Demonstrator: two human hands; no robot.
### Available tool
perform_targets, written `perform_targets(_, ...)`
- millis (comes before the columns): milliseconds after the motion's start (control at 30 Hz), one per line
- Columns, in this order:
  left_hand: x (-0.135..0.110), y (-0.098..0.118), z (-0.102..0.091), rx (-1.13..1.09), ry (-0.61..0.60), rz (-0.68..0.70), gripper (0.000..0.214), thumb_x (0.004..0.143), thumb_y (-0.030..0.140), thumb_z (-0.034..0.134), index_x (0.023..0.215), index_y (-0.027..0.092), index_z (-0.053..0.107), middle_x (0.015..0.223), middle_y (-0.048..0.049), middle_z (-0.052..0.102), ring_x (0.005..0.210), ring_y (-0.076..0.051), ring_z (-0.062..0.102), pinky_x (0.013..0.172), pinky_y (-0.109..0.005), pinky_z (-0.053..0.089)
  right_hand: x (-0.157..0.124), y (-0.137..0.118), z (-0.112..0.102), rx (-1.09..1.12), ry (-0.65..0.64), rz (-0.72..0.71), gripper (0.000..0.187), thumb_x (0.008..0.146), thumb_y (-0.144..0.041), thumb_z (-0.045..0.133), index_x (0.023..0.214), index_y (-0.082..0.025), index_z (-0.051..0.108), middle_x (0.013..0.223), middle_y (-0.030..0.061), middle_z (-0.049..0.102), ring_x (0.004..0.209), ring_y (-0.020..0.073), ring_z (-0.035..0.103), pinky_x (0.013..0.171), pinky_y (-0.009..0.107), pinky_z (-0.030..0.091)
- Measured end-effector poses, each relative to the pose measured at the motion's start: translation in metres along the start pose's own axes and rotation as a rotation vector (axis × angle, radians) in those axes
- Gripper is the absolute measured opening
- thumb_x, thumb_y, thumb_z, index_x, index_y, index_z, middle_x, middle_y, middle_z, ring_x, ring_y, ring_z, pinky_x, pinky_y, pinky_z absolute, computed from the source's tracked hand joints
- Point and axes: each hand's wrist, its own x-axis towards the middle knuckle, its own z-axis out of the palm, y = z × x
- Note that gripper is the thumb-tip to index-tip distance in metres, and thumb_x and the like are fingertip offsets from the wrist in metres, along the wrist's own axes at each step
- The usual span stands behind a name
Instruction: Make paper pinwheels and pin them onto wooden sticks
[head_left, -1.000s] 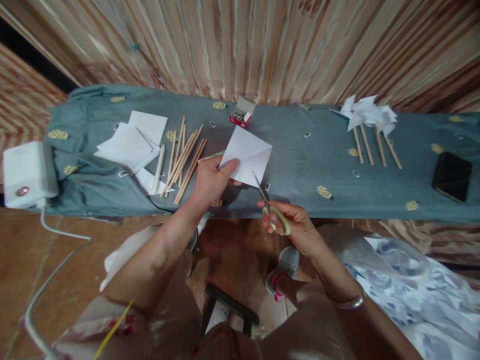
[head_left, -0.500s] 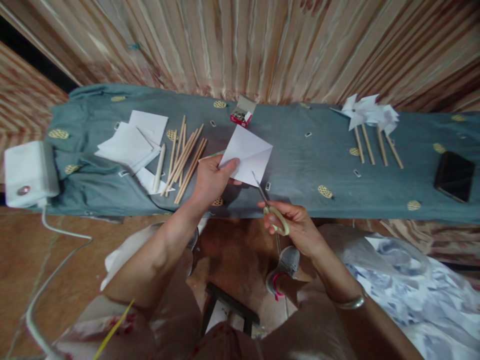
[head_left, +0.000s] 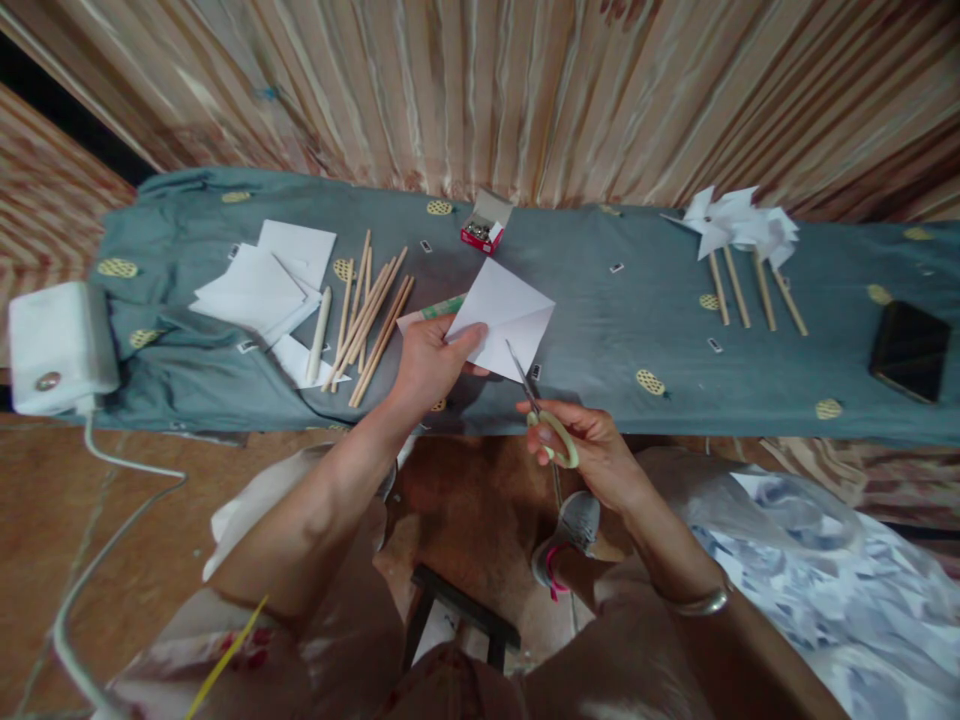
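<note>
My left hand (head_left: pixel 427 365) pinches the near-left corner of a white creased paper square (head_left: pixel 506 310) and holds it just above the blue-grey cloth (head_left: pixel 615 330). My right hand (head_left: pixel 592 450) grips scissors (head_left: pixel 536 405) by their pale green handles. The blades point up and left, with the tip touching the paper's near edge. A green-and-white pen (head_left: pixel 435 312) lies just behind my left hand, partly hidden by the paper.
Left of my hand lie several wooden sticks (head_left: pixel 371 310) and a pile of white paper squares (head_left: pixel 259 285). A small open red box (head_left: pixel 480 228) sits at the back. Finished paper pinwheels (head_left: pixel 739 235) lie far right, with a black phone (head_left: pixel 904 350) beyond. A white box (head_left: pixel 60 345) stands at the left end.
The paper square has shifted slightly right and turned a little in my left hand, uncovering more of the pen. The scissors stay at its near edge.
</note>
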Motion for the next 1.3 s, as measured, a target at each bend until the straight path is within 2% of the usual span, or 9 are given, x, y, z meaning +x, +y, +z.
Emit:
perform_targets(100, -0.0001, 0.001, -0.0004, 0.013, -0.001, -0.003, 0.017, 0.076, 0.026, 0.067, 0.082, 0.011, 0.072, 0.068, -0.003, 0.068, 0.059, -0.017, 0.067, 0.053, -0.032, 0.061, -0.0001, 0.0001, -0.0009, -0.046, -0.001, -0.007, 0.039, 0.062, -0.044, 0.088, 0.092, -0.022, 0.079, 0.06, -0.0032, 0.065, 0.051, 0.0073, 0.054, 0.051, 0.023, 0.05)
perform_targets(233, 0.0004, 0.0007, 0.0, 0.011, 0.008, -0.005, 0.017, 0.076, 0.025, 0.067, 0.084, 0.011, 0.073, 0.069, -0.0027, 0.069, 0.058, -0.016, 0.066, 0.052, -0.03, 0.061, 0.0004, 0.0002, -0.001, -0.067, -0.007, -0.028, 0.037, 0.065, -0.044, 0.086, 0.094, -0.022, 0.078, 0.061, -0.0032, 0.065, 0.052, 0.0075, 0.054, 0.051, 0.023, 0.05)
perform_targets(600, -0.002, -0.0005, 0.003, -0.018, -0.011, -0.02, 0.013, 0.075, 0.024, 0.067, 0.079, 0.013, 0.07, 0.066, -0.0011, 0.068, 0.056, -0.014, 0.064, 0.048, -0.024, 0.059, 0.0012, 0.0016, -0.0017, -0.049, 0.012, -0.026, 0.039, 0.062, -0.044, 0.088, 0.093, -0.021, 0.079, 0.061, -0.0023, 0.066, 0.053, 0.008, 0.057, 0.049, 0.022, 0.05)
perform_targets(1133, -0.0024, -0.0017, 0.0027, -0.029, -0.017, -0.024, 0.014, 0.075, 0.026, 0.068, 0.08, 0.013, 0.071, 0.069, -0.0022, 0.069, 0.058, -0.015, 0.065, 0.05, -0.026, 0.06, 0.0015, -0.0011, 0.0026, -0.028, 0.043, -0.009, 0.04, 0.056, -0.046, 0.09, 0.086, -0.022, 0.079, 0.057, -0.0035, 0.066, 0.049, 0.0075, 0.056, 0.046, 0.021, 0.049)
perform_targets(1300, -0.003, 0.0005, 0.0031, -0.025, -0.023, -0.02, 0.012, 0.075, 0.025, 0.067, 0.078, 0.013, 0.07, 0.067, -0.0018, 0.069, 0.058, -0.015, 0.065, 0.049, -0.025, 0.059, 0.0009, -0.0012, 0.0035, -0.015, 0.033, -0.025, 0.039, 0.058, -0.045, 0.09, 0.087, -0.023, 0.079, 0.058, -0.0035, 0.067, 0.048, 0.0064, 0.055, 0.045, 0.019, 0.049)
